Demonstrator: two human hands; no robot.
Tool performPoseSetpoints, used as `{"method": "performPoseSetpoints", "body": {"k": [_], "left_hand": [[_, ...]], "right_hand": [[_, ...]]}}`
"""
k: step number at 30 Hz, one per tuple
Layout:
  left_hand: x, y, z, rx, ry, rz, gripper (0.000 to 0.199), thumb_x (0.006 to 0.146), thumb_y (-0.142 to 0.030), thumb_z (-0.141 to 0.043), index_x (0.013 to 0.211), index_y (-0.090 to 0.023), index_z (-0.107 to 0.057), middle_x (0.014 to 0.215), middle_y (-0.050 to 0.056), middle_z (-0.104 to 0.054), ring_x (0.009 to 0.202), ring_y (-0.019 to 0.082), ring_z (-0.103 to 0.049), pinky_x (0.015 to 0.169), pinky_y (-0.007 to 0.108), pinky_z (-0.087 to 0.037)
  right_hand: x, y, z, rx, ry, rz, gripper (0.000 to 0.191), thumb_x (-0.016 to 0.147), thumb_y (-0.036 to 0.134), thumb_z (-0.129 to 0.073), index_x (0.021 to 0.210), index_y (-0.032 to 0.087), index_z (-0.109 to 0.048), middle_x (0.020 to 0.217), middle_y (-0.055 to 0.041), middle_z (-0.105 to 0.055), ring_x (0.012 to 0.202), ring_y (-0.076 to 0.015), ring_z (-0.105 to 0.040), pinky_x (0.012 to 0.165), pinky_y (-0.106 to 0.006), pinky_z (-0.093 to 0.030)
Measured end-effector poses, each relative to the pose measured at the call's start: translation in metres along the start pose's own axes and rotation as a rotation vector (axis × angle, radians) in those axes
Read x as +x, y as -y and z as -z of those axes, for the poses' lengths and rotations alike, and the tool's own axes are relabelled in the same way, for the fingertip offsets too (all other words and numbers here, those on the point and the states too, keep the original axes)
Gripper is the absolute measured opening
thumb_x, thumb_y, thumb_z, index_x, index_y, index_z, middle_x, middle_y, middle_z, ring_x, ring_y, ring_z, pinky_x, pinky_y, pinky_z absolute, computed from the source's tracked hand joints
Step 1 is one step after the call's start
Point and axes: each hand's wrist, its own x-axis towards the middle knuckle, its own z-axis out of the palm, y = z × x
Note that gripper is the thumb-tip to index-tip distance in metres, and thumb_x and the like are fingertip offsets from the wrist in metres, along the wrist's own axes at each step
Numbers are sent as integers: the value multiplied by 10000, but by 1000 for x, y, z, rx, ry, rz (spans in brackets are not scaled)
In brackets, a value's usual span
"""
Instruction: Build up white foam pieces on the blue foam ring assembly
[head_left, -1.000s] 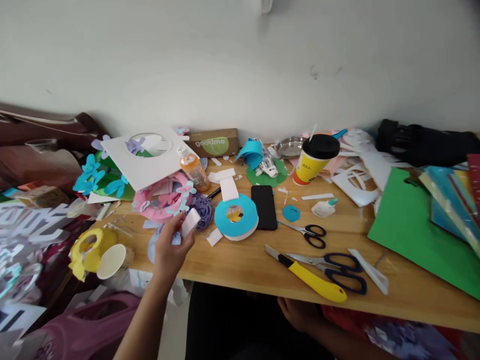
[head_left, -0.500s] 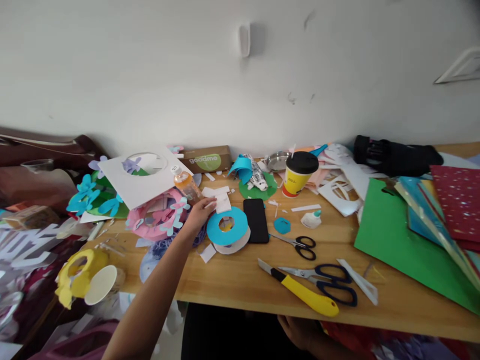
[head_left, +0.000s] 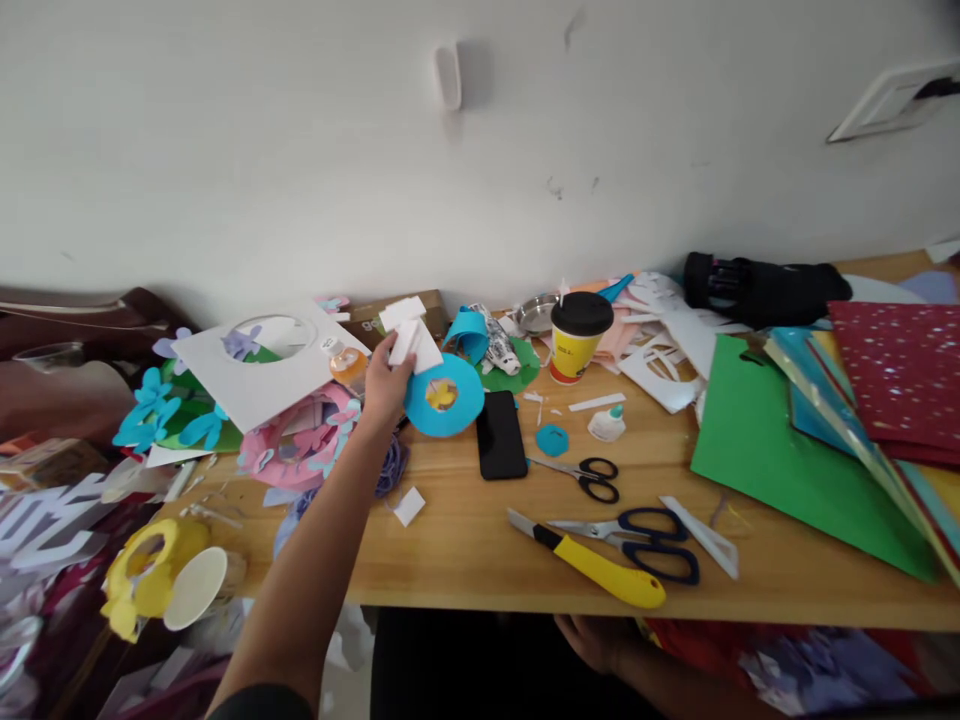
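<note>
My left hand (head_left: 390,378) is closed on folded white paper pieces (head_left: 416,340), held up off the table. Against them, right of my fingers, is a flat blue paper ring (head_left: 461,412), also raised; whether it is joined to the white pieces I cannot tell. Through its hole some yellow shows. A black phone (head_left: 501,435) lies just right of the ring. Below the table's front edge my right hand (head_left: 592,642) rests by my dark-clothed lap, partly hidden, its visible fingers loosely stretched and nothing seen in them. A small white paper square (head_left: 409,506) lies below the ring.
A yellow-handled knife (head_left: 607,572), large scissors (head_left: 660,545), small scissors (head_left: 598,480) and a glue bottle (head_left: 606,424) lie in the middle and right. A lidded cup (head_left: 576,345) stands behind. Green sheets (head_left: 780,460) cover the right; a pink paper ring (head_left: 262,450) lies left.
My left hand has lifted the white paper pieces and the blue ring up from the table. The view has shifted slightly. My right hand stays below the table edge.
</note>
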Motion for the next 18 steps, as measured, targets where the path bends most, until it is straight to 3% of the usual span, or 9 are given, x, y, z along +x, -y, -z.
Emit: {"method": "performPoseSetpoints", "body": {"k": [3,6,9,13,18], "left_hand": [[28,4,-12,184,-70,-139,558,827,-232,-662,1370,-171,-547,1378,128,-595,1212,295,-590,1069,446,-463],[43,14,-22,385,24,-201,552,864,-180,-594,1407,-150,-496,1384,161,-580,1274,321,-548,1105,473,-416],[44,26,-29,509,123,-214,541,882,-148,-536,1419,-119,-470,1297,210,-608,1236,360,-566,1073,531,-417],[44,35,-35,543,148,-220,528,882,-212,-595,1382,-78,-491,1317,261,-544,1305,392,-495,1102,551,-380],[44,25,-36,560,150,-244,547,931,-327,-576,1411,-94,-455,1430,258,-442,1419,375,-366,1153,545,-317]], "right_hand": [[0,1,2,-47,81,-11,431,837,415,-546,1230,303,-686,1334,-74,-651,1248,-381,-575,1110,-547,-428],[0,4,8,-72,133,-6,449,869,408,-514,1256,248,-674,1356,-99,-629,1259,-366,-569,1108,-506,-441],[1,7,16,-87,163,10,390,883,393,-494,1181,263,-710,1294,-73,-673,1221,-345,-601,1092,-478,-462],[3,10,22,-97,168,22,388,878,384,-506,1197,284,-703,1325,-52,-656,1240,-337,-589,1118,-462,-437],[4,11,23,-101,174,4,398,887,401,-494,1201,284,-708,1335,-56,-648,1243,-358,-583,1106,-478,-449]]}}
